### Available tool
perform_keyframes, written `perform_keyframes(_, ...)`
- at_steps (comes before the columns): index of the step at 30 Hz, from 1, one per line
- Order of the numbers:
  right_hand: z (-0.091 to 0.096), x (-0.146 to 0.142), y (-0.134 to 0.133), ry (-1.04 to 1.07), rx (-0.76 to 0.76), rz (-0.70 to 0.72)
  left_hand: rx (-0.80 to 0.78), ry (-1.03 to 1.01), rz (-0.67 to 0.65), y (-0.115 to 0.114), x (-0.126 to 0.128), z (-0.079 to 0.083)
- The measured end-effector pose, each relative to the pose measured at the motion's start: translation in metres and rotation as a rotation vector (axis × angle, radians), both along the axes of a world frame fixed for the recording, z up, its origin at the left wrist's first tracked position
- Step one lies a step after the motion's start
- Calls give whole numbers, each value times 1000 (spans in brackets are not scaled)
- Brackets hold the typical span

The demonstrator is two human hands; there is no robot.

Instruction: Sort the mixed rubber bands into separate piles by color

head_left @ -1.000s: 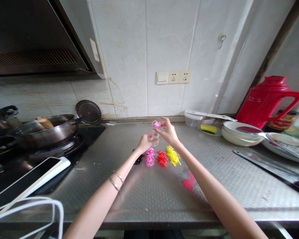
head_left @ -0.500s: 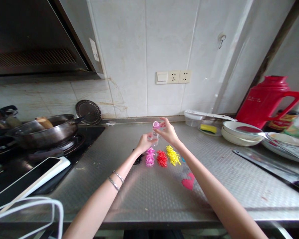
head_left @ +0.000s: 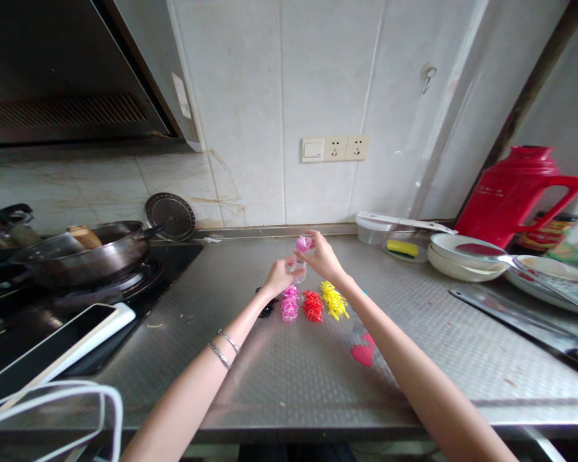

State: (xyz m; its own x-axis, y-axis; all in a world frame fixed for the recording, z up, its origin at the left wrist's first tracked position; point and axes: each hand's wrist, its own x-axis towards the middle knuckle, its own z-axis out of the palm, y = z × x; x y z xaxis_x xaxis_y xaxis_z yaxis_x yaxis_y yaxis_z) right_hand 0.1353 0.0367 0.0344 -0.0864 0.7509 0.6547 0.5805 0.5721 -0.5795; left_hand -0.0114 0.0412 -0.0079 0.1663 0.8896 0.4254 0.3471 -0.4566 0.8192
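Observation:
My left hand [head_left: 280, 277] is closed around a small clear bottle [head_left: 298, 264], held upright above the steel counter [head_left: 289, 378]. My right hand [head_left: 322, 258] pinches pink rubber bands [head_left: 303, 243] at the bottle's mouth. Below the hands lie small heaps of bands in a row: black [head_left: 268, 306], pink [head_left: 290, 303], red [head_left: 313, 305] and yellow [head_left: 334, 299]. A red heart-shaped piece [head_left: 364, 353] lies nearer me beside my right forearm.
A wok [head_left: 84, 251] sits on the stove at the left, with a phone [head_left: 52, 350] and white cable [head_left: 52, 404] near the front edge. To the right stand a red thermos jug [head_left: 515, 192], stacked bowls [head_left: 462, 255], a sponge [head_left: 402, 248] and a knife [head_left: 520, 324].
My right hand has shifted slightly left and its fingers have closed more over the pink bands at the bottle's mouth. The left hand has stayed put.

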Motion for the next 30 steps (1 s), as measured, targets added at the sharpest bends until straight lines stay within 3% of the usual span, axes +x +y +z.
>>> perform_keyframes(9, 7, -2, -6, 128, -12, 160, 87, 58, 11, 5, -3, -3)
perform_keyframes(17, 5, -1, -5, 142, -36, 246, 66, 46, -9, 6, -5, -5)
perform_keyframes(30, 11, 0, -9, 65, 49, 73, 81, 106, -13, 5, -1, -5)
